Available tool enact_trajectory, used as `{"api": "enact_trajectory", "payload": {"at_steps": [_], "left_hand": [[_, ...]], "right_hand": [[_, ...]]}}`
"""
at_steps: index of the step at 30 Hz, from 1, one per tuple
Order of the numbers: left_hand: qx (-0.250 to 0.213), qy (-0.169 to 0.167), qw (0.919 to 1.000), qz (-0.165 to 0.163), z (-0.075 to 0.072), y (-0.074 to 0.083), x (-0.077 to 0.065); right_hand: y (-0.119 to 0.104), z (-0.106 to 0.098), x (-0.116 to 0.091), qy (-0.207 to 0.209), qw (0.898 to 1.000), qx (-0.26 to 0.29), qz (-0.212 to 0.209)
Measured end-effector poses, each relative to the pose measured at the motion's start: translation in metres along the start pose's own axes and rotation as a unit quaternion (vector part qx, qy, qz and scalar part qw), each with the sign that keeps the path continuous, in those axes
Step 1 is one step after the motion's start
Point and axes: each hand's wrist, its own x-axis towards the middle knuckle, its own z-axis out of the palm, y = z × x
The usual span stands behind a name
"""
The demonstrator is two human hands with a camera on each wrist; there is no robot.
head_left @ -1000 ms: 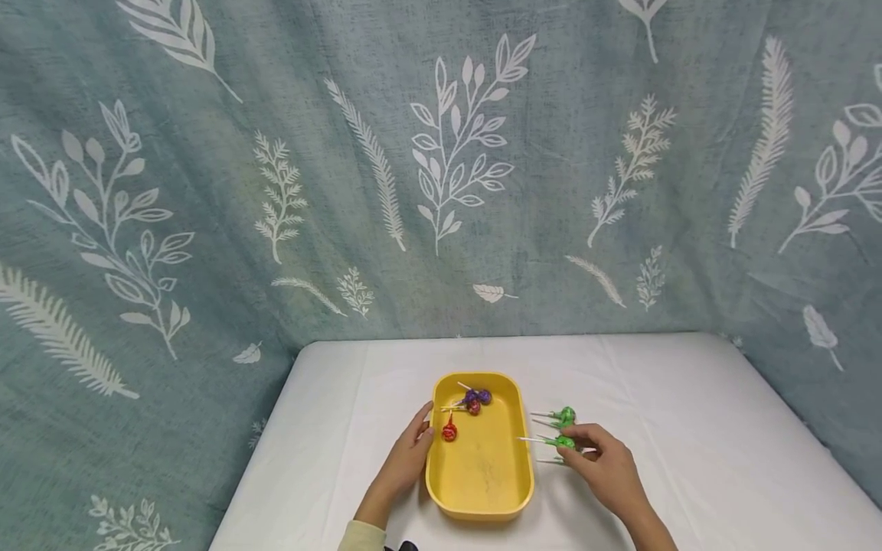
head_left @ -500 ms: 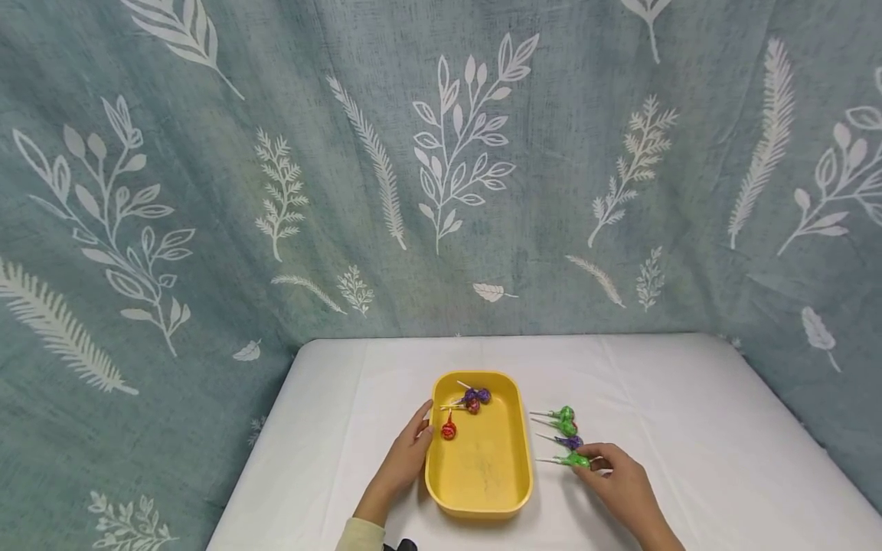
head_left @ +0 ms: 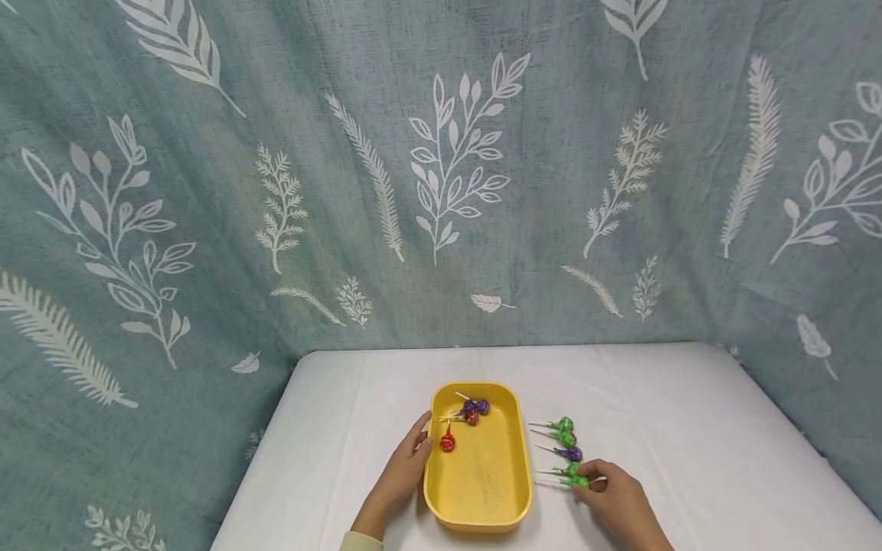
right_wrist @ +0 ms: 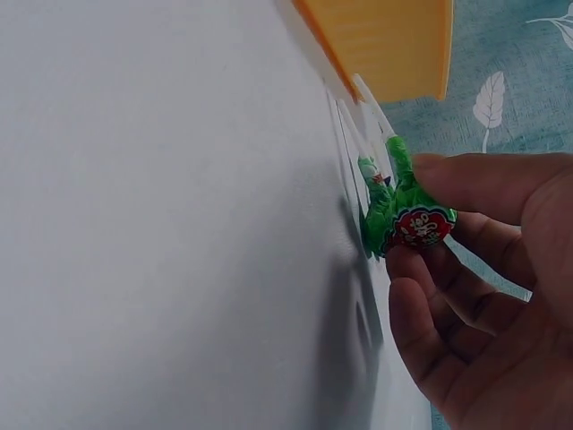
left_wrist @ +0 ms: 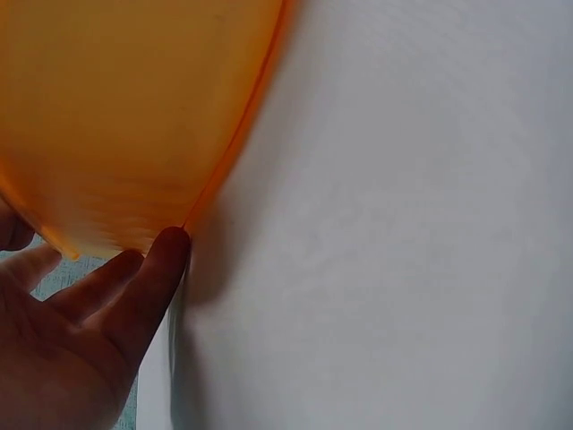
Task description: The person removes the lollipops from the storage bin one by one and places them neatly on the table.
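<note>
My right hand pinches a green-wrapped lollipop between thumb and fingertips. It is low over the white tabletop, its stick pointing at the yellow tray. Close alongside lies another green lollipop. Farther back in the same row are a purple lollipop and two more green ones. My left hand is at the tray's left side. In the left wrist view its extended fingers touch the tray's outer wall near the rim.
Inside the tray, toward its far left, lie a red lollipop, a darker red one and purple ones. White cloth covers the table. A patterned curtain hangs behind its far edge.
My right hand has brought the green lollipop toward me and down to the near end of the row, uncovering the purple one. The left hand stays at the tray. The head view has tilted slightly.
</note>
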Motion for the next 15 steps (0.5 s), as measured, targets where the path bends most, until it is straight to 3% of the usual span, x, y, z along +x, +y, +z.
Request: {"api": "enact_trajectory", "payload": {"at_steps": [8, 15], "left_hand": [[0.000, 0.003, 1.0000, -0.003, 0.0008, -0.0002, -0.0017], [-0.001, 0.005, 1.0000, -0.006, 0.0012, -0.0001, -0.0010]], "right_hand": [[0.0023, 0.0064, -0.0015, -0.006, 1.000, -0.012, 0.012], [0.0025, 0.0079, -0.0022, 0.003, 1.000, -0.017, -0.002]]}}
